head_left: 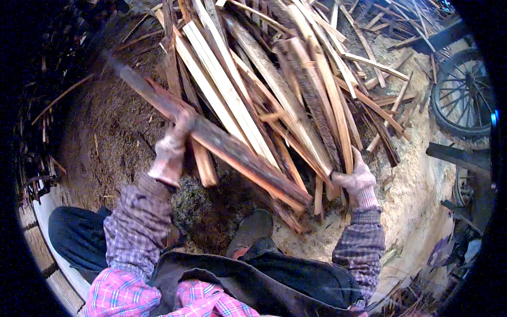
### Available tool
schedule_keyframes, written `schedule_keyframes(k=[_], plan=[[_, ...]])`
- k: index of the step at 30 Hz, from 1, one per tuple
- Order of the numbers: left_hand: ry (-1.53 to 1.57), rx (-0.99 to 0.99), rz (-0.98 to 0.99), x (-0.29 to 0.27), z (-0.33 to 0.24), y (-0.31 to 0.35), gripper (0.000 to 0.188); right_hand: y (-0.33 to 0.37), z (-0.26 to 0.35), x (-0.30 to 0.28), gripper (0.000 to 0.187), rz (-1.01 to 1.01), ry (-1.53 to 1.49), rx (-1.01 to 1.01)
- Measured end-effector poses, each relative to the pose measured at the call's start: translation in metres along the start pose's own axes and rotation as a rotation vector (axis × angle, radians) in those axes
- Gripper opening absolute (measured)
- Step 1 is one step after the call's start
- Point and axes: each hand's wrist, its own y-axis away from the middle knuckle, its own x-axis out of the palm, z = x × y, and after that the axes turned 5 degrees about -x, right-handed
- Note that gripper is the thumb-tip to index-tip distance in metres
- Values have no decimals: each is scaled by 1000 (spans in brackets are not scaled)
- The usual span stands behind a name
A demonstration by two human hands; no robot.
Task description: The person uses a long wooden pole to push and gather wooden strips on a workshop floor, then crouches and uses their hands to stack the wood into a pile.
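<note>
My left hand (175,138) is closed around a long, dark, bark-covered piece of split wood (237,153). That piece slants from the upper left down across the near end of the pile, and its far end is blurred. On the right, my right hand (360,180) is closed at the near end of a pale wood stick (343,129); part of its grip is hidden. Between and beyond both hands lies a heap of split firewood (269,79), some pieces pale and freshly cut, others dark with bark.
Brown soil (100,127) lies to the left, with sawdust-coloured ground (417,174) to the right. A spoked wheel (465,92) stands at the far right near a dark beam (458,157). My shoe (253,230) is close below the pile. Thin sticks (385,24) litter the back right.
</note>
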Motion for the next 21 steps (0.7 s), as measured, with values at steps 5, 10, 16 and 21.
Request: schedule_keyframes(k=[5, 10, 16, 21], plan=[[78, -67, -81, -19, 84, 18, 54, -2, -42, 12, 101, -12, -248, -27], [24, -146, -149, 4, 68, 31, 47, -6, -61, 2, 106, 31, -404, 30], [68, -173, -16, -24, 75, 21, 47, 4, 32, 16, 96, 12, 75, -36], [166, -152, 69, -27, 88, 3, 59, -42, 82, 11, 106, 267, 487, -116]])
